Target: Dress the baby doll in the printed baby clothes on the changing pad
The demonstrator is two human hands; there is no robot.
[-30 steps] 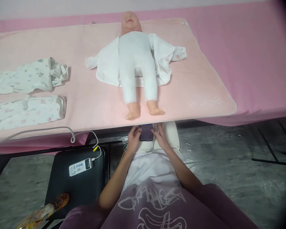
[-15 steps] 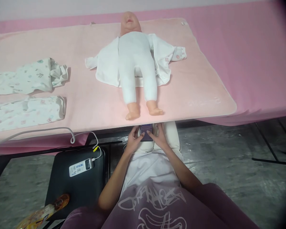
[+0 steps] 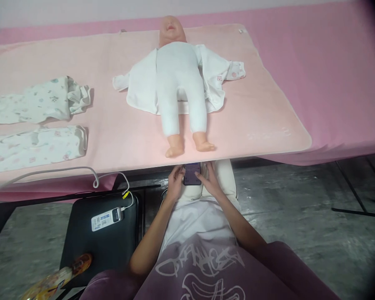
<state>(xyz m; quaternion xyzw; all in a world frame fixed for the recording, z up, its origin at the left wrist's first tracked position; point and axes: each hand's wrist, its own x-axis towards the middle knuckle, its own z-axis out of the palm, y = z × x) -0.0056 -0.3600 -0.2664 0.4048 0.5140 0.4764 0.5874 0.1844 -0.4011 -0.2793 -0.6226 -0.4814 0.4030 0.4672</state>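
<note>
A phone [image 3: 192, 175] with a lit screen rests over my lap, just below the table's front edge. My left hand [image 3: 175, 181] grips its left side, and my right hand [image 3: 210, 178] grips its right side with the thumb at the screen. The table edge hides part of the fingers. Beyond the edge, a baby doll [image 3: 181, 79] in a white body suit lies on its back, feet toward me. Under it, a white baby top [image 3: 140, 89] is spread open, with its sleeves out to both sides.
Two patterned baby garments [image 3: 28, 102] [image 3: 37, 146] lie at the left on the pink mat [image 3: 268, 112]. A white cable [image 3: 62, 168] runs to a power bank [image 3: 106, 219] on a black stool [image 3: 96, 250]. A patterned bag [image 3: 50, 283] is at the lower left.
My left thumb has shifted away from the phone's screen toward its left edge. The phone's screen content looks slightly different. The whole view has shifted very slightly.
</note>
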